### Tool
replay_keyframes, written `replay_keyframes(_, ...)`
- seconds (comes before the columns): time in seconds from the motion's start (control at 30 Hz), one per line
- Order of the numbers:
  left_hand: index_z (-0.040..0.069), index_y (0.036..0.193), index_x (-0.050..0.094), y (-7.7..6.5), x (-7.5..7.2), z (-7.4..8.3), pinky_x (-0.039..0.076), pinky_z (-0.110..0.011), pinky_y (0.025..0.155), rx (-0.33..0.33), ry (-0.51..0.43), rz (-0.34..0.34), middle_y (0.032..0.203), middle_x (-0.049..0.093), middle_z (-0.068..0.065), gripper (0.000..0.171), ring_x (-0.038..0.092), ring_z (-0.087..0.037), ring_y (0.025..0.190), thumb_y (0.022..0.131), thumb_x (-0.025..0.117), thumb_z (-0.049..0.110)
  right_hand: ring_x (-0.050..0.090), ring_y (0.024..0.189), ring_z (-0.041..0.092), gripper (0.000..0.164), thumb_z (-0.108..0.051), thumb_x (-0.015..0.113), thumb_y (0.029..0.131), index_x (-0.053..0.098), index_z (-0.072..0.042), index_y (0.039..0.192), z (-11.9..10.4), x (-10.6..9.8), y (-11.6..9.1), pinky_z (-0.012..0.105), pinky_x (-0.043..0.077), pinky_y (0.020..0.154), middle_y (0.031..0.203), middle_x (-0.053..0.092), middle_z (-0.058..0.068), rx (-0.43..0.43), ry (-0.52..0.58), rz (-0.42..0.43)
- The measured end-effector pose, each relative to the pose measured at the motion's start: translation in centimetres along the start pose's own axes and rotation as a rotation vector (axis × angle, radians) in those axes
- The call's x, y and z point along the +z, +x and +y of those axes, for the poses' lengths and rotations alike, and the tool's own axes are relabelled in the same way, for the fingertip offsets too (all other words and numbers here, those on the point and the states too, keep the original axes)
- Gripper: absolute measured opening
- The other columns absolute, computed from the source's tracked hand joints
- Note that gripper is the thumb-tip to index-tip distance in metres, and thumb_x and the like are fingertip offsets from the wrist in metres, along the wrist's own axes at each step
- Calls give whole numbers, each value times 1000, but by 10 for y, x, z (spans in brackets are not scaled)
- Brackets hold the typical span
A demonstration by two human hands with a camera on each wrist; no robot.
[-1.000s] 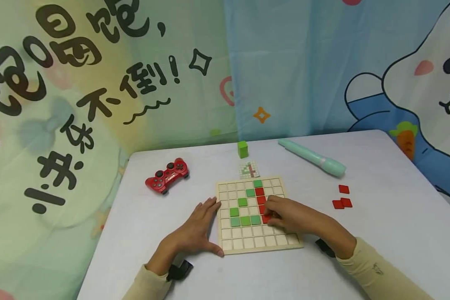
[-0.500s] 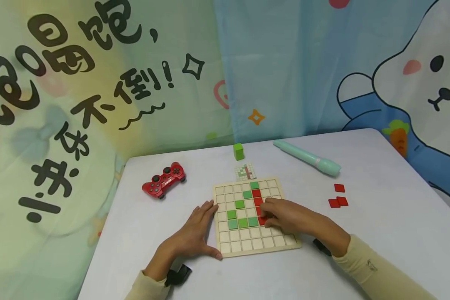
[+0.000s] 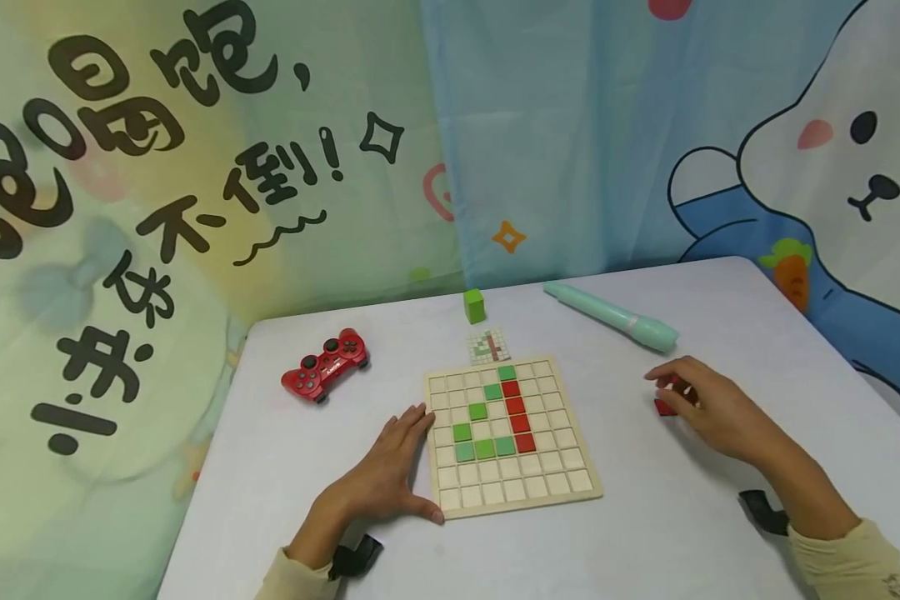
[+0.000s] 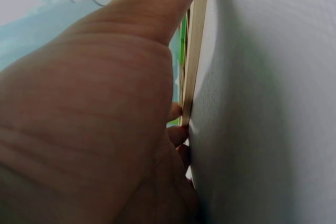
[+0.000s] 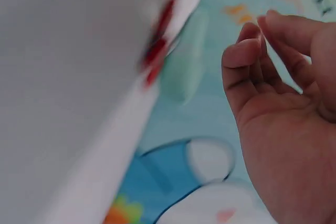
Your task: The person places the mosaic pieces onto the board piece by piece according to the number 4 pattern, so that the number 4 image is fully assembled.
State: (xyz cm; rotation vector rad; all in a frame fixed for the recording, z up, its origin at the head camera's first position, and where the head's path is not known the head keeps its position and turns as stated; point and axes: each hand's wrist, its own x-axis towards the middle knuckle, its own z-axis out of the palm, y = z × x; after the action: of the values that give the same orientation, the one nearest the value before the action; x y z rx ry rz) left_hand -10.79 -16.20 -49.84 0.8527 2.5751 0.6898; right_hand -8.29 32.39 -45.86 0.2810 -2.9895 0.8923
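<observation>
A wooden grid board (image 3: 517,487) lies on the white table, with several green tiles (image 3: 477,411) and a column of red tiles (image 3: 516,406) in its cells. My left hand (image 3: 382,467) rests against the board's left side, fingers extended along the edge and thumb at the near-left corner. In the left wrist view the palm (image 4: 89,119) hides most of the board. To the right, my right hand (image 3: 720,408) hovers over loose red tiles (image 3: 666,407), partly hiding them. Its fingers are loosely bent, and the right wrist view shows nothing between them and the tiles (image 5: 156,53) apart from them.
Behind the board lie a small pattern card (image 3: 488,346) and a green cube (image 3: 475,306). A red game controller (image 3: 326,365) sits at the left, and a mint-green tube-shaped object (image 3: 611,317) at the back right. A printed curtain hangs beyond the table.
My right hand has left the red column on the board and moved right, over the loose red tiles. The left hand stays at the board's edge. The head view has shifted slightly.
</observation>
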Motion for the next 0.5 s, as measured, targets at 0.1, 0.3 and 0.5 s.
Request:
replay_keyframes(0.1, 7, 170, 18, -2, -2, 0, 8, -53, 141, 5, 5, 6, 180, 13, -14, 143, 10, -33, 170, 64, 97, 61, 59, 98, 23, 36, -11, 72, 102, 60, -8, 136, 25, -4, -9, 12, 52, 71, 128, 59, 17, 82, -2, 8)
replay_keyframes(0.3, 7, 171, 17, -3, -2, 0, 7, -53, 141, 4, 8, 5, 181, 12, -14, 143, 8, -33, 170, 65, 97, 61, 59, 101, 29, 48, -8, 74, 99, 52, -2, 141, 46, -2, -12, 12, 52, 70, 131, 49, 25, 104, 11, -66)
replay_keyframes(0.5, 7, 171, 16, -2, -2, 3, 7, -52, 141, 6, 12, -2, 181, 11, -14, 143, 8, -32, 170, 66, 97, 62, 56, 102, 30, 50, -8, 73, 98, 52, 0, 142, 55, 0, -16, 11, 50, 70, 129, 50, 25, 116, -23, -81)
